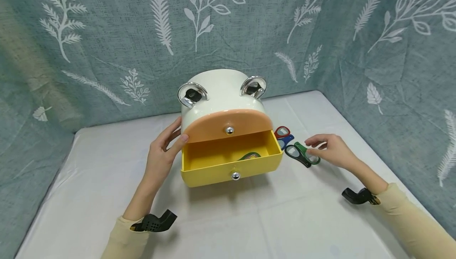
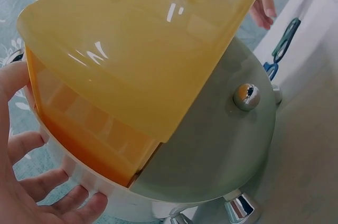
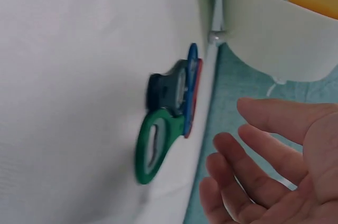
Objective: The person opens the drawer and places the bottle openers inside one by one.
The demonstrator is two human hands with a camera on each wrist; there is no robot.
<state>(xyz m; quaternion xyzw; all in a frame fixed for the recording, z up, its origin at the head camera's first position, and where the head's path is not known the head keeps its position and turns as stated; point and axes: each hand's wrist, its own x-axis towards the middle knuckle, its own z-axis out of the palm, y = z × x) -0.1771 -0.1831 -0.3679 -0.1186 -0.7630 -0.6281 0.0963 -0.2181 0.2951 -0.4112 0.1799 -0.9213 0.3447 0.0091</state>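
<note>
A white animal-shaped drawer cabinet (image 1: pixel 217 86) has an orange top drawer (image 1: pixel 206 126) and a pulled-out yellow drawer (image 1: pixel 210 176). My left hand (image 1: pixel 160 158) rests against its left side, thumb at the front edge, fingers spread along the wall in the left wrist view. Inside the yellow drawer, one green-rimmed piece (image 1: pixel 251 155) partly shows. To the right lie flat ring-ended pieces resembling bottle openers: red (image 1: pixel 282 132), blue (image 1: pixel 285 141), black (image 1: pixel 298 157) and green (image 1: pixel 303 148). My right hand (image 1: pixel 333 150) hovers beside the green one, fingers loosely bent, holding nothing.
A green lower drawer front (image 2: pixel 211 145) with a shiny knob (image 2: pixel 246 97) and silver feet (image 2: pixel 243 208) show below the yellow drawer. White cloth (image 1: pixel 99 179) covers the table. Patterned grey-green curtains (image 1: pixel 117 45) stand behind and at both sides.
</note>
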